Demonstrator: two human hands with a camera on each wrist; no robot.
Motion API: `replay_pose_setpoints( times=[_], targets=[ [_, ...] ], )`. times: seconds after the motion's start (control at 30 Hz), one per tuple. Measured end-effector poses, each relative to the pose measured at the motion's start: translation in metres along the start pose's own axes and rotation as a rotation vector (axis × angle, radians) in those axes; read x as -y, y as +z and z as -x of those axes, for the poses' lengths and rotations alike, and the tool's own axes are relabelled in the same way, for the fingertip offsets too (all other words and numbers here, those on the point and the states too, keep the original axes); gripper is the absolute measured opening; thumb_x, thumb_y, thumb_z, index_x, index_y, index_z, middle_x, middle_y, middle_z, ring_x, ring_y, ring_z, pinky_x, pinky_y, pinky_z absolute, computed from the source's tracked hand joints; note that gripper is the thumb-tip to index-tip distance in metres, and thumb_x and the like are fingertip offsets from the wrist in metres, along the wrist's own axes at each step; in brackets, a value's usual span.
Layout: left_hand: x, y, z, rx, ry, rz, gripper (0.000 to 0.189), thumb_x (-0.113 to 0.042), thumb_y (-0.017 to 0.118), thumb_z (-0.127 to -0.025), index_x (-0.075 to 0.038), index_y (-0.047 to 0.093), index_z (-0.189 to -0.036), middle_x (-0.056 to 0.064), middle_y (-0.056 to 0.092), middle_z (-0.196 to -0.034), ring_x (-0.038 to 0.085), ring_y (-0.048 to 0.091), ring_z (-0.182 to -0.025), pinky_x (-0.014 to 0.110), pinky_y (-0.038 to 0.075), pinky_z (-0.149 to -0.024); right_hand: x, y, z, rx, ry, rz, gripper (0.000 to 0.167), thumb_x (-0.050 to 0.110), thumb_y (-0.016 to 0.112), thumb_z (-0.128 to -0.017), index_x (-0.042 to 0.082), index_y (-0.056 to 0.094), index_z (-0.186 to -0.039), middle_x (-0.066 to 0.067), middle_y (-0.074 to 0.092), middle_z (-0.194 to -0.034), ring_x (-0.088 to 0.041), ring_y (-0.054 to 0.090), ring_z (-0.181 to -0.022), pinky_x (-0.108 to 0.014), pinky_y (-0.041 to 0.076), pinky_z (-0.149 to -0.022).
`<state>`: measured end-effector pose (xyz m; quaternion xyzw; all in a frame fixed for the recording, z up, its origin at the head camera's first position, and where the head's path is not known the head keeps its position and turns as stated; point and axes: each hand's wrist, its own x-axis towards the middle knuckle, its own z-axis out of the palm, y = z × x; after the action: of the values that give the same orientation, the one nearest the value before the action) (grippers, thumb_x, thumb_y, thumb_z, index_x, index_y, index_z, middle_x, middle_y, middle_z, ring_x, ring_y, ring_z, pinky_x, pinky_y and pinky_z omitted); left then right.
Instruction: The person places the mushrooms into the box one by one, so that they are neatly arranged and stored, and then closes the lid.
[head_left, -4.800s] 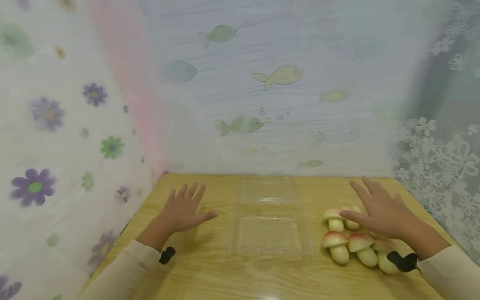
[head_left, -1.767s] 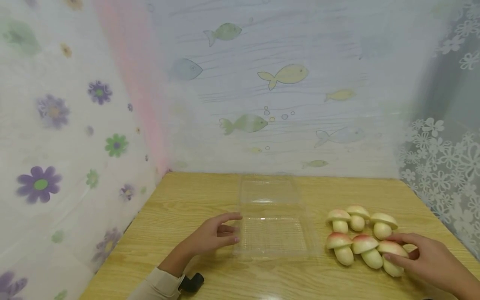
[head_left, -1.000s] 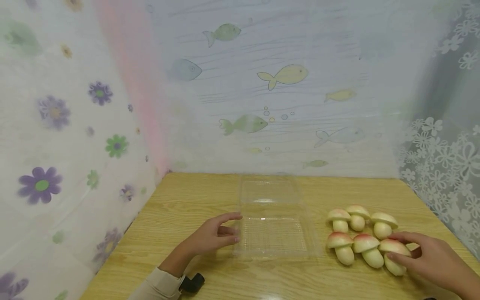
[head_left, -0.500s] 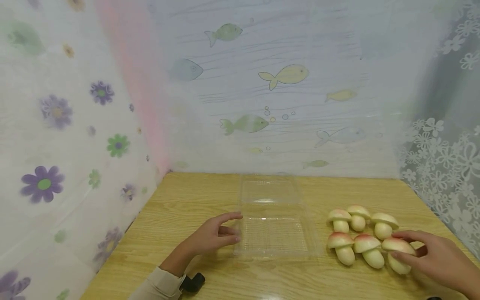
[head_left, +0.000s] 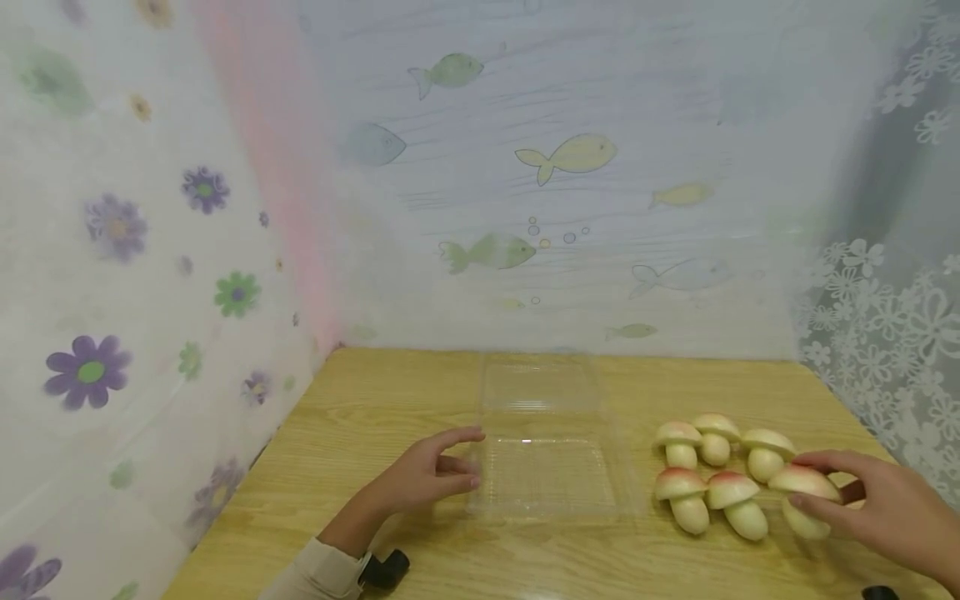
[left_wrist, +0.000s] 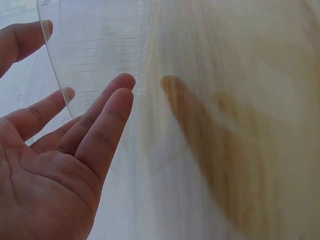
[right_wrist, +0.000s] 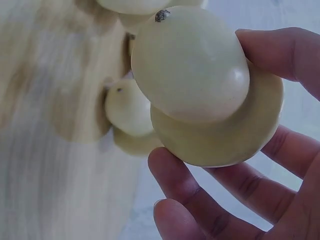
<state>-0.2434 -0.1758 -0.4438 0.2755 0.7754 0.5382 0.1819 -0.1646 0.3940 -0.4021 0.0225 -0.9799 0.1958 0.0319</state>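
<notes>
A toy mushroom (head_left: pixel 807 483) with a cream stem and reddish cap is pinched by the cap between the thumb and fingers of my right hand (head_left: pixel 892 512). In the right wrist view the mushroom (right_wrist: pixel 192 65) shows its rounded stem end toward the camera, apart from the other mushrooms (right_wrist: pixel 129 107). My left hand (head_left: pixel 420 473) is at the left edge of a clear plastic clamshell box (head_left: pixel 551 479), whose lid lies folded back toward the wall. The left wrist view has relaxed, spread fingers (left_wrist: pixel 107 127) with some fingertips against the box's rim (left_wrist: pixel 57 70).
Several other toy mushrooms (head_left: pixel 738 504) lie grouped in two rows on the wooden table (head_left: pixel 360 383), right of the box. A fish-print curtain (head_left: pixel 525 192) hangs behind the table, a flower-print one (head_left: pixel 135 292) along the left.
Both hands came down from above the table, the left to the box edge, the right to the nearest right-hand mushroom. That mushroom has since moved up and right with the right hand.
</notes>
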Motion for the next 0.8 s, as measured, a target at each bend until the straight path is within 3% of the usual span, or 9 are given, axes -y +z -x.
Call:
replay_pose_setpoints(
  times=[0.37,0.53,0.8],
  targets=[
    [0.005,0.002,0.003,0.005,0.007,-0.008,0.07,-0.024,0.073,-0.099,-0.014,0.04,-0.16,0.01,0.035,-0.167,0.033,0.064,-0.128,0.027,0.057,-0.097,0.019,-0.005,-0.007,-0.013,-0.049,0.011,0.063,0.051,0.075,-0.093,0.005,0.067,-0.134,-0.032,0.064,-0.131,-0.013,0.067,-0.073,-0.037,0.053,-0.056],
    [0.005,0.0,0.001,0.003,0.015,-0.011,0.071,-0.027,0.073,-0.099,-0.014,0.04,-0.16,0.011,0.037,-0.166,0.033,0.064,-0.128,0.027,0.057,-0.097,0.031,-0.007,-0.013,-0.037,-0.12,-0.001,0.057,0.048,0.076,-0.093,0.011,0.067,-0.136,-0.027,0.066,-0.133,-0.006,0.067,-0.074,-0.039,0.053,-0.057],
    [0.006,-0.002,-0.003,0.006,0.025,-0.022,0.069,-0.026,0.072,-0.1,-0.016,0.04,-0.16,0.009,0.035,-0.167,0.031,0.064,-0.129,0.027,0.057,-0.098,0.052,-0.007,-0.022,-0.057,-0.203,-0.068,0.051,0.044,0.077,-0.094,0.014,0.068,-0.135,-0.019,0.071,-0.128,0.002,0.068,-0.077,-0.027,0.052,-0.057]
  ],
)
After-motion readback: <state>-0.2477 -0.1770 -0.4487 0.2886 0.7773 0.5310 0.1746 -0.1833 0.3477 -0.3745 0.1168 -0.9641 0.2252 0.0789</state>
